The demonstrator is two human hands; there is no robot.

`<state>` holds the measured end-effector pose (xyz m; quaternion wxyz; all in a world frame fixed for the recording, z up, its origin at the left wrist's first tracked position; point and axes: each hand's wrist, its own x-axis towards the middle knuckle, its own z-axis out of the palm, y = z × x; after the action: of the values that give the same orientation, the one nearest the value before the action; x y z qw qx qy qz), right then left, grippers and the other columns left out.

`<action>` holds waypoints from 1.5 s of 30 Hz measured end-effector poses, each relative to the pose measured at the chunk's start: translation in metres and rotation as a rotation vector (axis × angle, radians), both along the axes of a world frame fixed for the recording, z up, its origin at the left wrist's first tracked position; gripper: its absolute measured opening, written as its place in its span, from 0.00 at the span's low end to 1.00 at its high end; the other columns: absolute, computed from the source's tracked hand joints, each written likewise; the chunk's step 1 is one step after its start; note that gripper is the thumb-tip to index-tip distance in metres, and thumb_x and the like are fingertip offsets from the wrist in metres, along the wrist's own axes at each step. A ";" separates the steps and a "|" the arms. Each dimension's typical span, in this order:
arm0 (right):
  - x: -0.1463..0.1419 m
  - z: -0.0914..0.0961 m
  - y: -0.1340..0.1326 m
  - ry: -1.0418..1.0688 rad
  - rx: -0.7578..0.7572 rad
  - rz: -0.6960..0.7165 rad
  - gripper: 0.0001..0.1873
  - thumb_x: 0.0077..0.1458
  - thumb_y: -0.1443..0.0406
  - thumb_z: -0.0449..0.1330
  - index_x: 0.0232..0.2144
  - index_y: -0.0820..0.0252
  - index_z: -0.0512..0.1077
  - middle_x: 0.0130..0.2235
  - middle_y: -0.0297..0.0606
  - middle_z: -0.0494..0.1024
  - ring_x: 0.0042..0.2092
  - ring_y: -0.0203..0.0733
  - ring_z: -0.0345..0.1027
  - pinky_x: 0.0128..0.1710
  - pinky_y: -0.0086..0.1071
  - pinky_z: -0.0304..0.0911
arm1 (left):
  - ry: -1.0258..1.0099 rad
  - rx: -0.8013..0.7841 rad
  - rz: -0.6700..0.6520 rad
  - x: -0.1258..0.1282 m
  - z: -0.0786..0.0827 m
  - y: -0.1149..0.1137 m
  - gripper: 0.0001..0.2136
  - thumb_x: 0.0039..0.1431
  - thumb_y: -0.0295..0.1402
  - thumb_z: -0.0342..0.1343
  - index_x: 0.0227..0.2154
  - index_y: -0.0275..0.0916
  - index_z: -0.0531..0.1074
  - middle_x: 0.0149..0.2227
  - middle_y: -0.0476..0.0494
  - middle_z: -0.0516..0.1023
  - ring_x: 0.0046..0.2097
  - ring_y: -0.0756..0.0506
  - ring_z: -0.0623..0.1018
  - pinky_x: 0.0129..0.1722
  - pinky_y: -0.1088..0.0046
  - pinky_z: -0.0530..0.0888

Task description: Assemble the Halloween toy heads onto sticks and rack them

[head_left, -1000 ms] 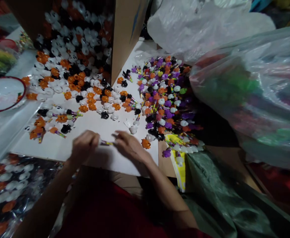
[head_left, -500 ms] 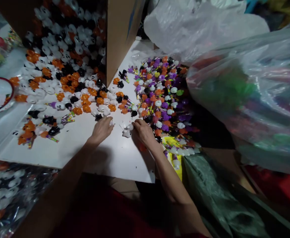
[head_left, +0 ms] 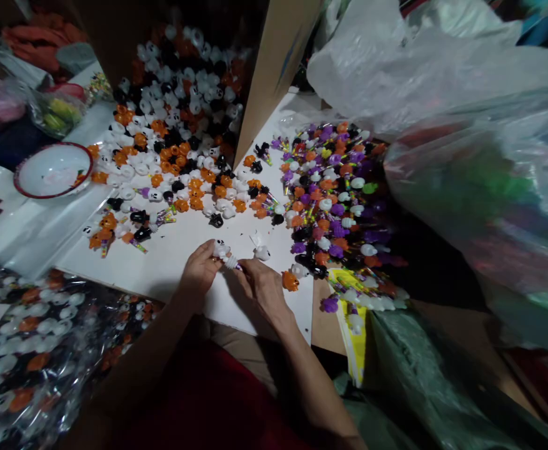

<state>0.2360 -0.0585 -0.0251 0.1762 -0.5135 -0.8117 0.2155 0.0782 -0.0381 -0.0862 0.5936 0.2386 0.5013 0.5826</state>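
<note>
My left hand (head_left: 199, 270) is closed on a small white plastic ghost figure (head_left: 219, 249) with a black face. Against it lies a white ribbed topper (head_left: 229, 260) with a bit of purple at its lower end. The fingertips of my right hand (head_left: 265, 289) pinch that purple end; whether the two pieces are joined, I cannot tell. Just beyond my right hand, another white ghost piece (head_left: 261, 252) rests on the white board (head_left: 180, 237). An orange pumpkin piece (head_left: 290, 280) sits to the right of my right hand.
An opened cardboard box (head_left: 269, 69) spills white, orange and black figures (head_left: 175, 156) onto the board. Many colourful topped tubes (head_left: 330, 200) are heaped at right. A red-rimmed bowl (head_left: 53, 172) stands left, and large plastic bags (head_left: 484, 194) fill the right side.
My hands have come closer together and nearer my body, and the ghost and ribbed topper now meet between them. The orange pumpkin piece now shows plainly beside my right hand. The view has shifted left.
</note>
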 end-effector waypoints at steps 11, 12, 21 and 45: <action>0.006 0.000 0.000 0.027 0.017 -0.043 0.15 0.65 0.61 0.50 0.38 0.62 0.74 0.33 0.43 0.77 0.33 0.40 0.68 0.32 0.30 0.55 | -0.218 -0.042 -0.032 0.012 0.020 -0.012 0.18 0.46 0.37 0.66 0.39 0.39 0.69 0.39 0.41 0.79 0.41 0.44 0.80 0.46 0.65 0.75; 0.007 0.000 0.000 0.106 -0.033 -0.047 0.14 0.64 0.61 0.51 0.38 0.62 0.74 0.33 0.42 0.77 0.33 0.40 0.68 0.33 0.30 0.55 | -0.203 -0.036 -0.055 0.012 0.025 -0.013 0.20 0.45 0.37 0.68 0.39 0.38 0.69 0.38 0.41 0.80 0.41 0.44 0.80 0.45 0.67 0.75; -0.022 -0.025 -0.010 1.413 -1.252 -0.178 0.26 0.47 0.44 0.64 0.21 0.59 0.64 0.16 0.21 0.50 0.18 0.27 0.38 0.17 0.25 0.41 | -0.161 0.043 -0.083 0.015 0.042 -0.033 0.21 0.48 0.40 0.67 0.41 0.39 0.67 0.41 0.41 0.79 0.41 0.45 0.81 0.36 0.73 0.76; -0.010 -0.034 -0.009 0.889 -0.746 -0.071 0.23 0.58 0.48 0.56 0.43 0.61 0.71 0.29 0.34 0.74 0.29 0.34 0.68 0.34 0.31 0.64 | -0.071 0.015 0.137 -0.032 0.043 -0.011 0.21 0.46 0.37 0.67 0.42 0.37 0.69 0.37 0.42 0.79 0.37 0.46 0.81 0.40 0.68 0.76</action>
<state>0.2259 -0.0673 -0.0588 0.3144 -0.4279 -0.5112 0.6759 0.0461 -0.0489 -0.0436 0.5681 0.1875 0.4907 0.6336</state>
